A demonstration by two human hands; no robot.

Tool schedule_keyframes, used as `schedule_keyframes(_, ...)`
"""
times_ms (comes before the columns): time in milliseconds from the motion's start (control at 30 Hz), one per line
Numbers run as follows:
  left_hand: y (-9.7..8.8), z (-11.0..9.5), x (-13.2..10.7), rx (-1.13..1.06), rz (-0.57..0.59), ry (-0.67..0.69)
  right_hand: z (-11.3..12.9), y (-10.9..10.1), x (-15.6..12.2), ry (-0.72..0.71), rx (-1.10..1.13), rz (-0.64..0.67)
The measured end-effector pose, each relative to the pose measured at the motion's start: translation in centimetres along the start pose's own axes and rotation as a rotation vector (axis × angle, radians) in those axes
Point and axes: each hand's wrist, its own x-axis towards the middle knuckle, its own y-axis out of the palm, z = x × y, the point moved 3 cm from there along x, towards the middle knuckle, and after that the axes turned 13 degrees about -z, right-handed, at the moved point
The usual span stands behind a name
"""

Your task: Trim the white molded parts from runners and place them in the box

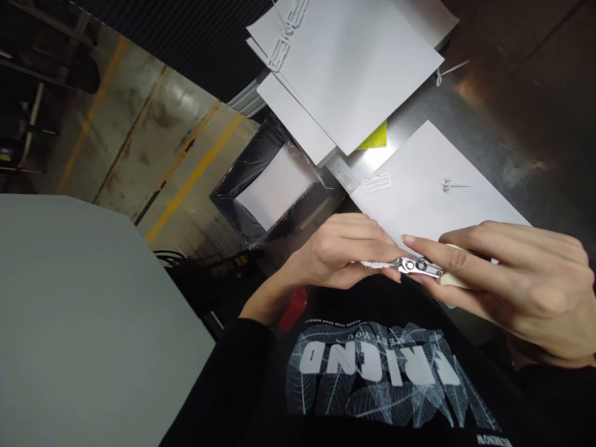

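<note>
My right hand (521, 279) is closed around the cream handles of a pair of side cutters (421, 267). Their metal jaws point left, toward the fingertips of my left hand (339, 248). Pinched in that left hand is a small white plastic piece (375, 264), mostly covered by the fingers. The cutter tips meet the piece at my fingertips; whether the blades are closed on it I cannot tell. Just beyond both hands lies a white sheet (428, 167). On it rest a flat white plastic frame (377, 183) and a small whitish part with a thin stem (449, 185).
White sheets (354, 68) are stacked at the top, with white plastic frames (284, 49) on their left edge. A yellow-green sheet (376, 136) pokes out below. A black-lined box (228, 198) stands beside the metal table (414, 93). A grey panel (69, 310) fills the lower left.
</note>
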Motion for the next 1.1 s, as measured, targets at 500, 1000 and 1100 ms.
schedule_keyframes(500, 0.0, 0.1, 0.0, -0.186, -0.135, -0.861, -2.7, 5.1, -1.3, 0.684, 0.951, -0.036)
schedule_keyframes(1000, 0.4, 0.3, -0.1, -0.230, -0.150, -1.036, -2.5, 8.2, 0.3, 0.658, 0.986, -0.156)
schedule_keyframes(1100, 0.5, 0.4, -0.1, -0.273, -0.154, -1.049, -2.4, 8.4, 0.3, 0.645, 1.000, -0.165)
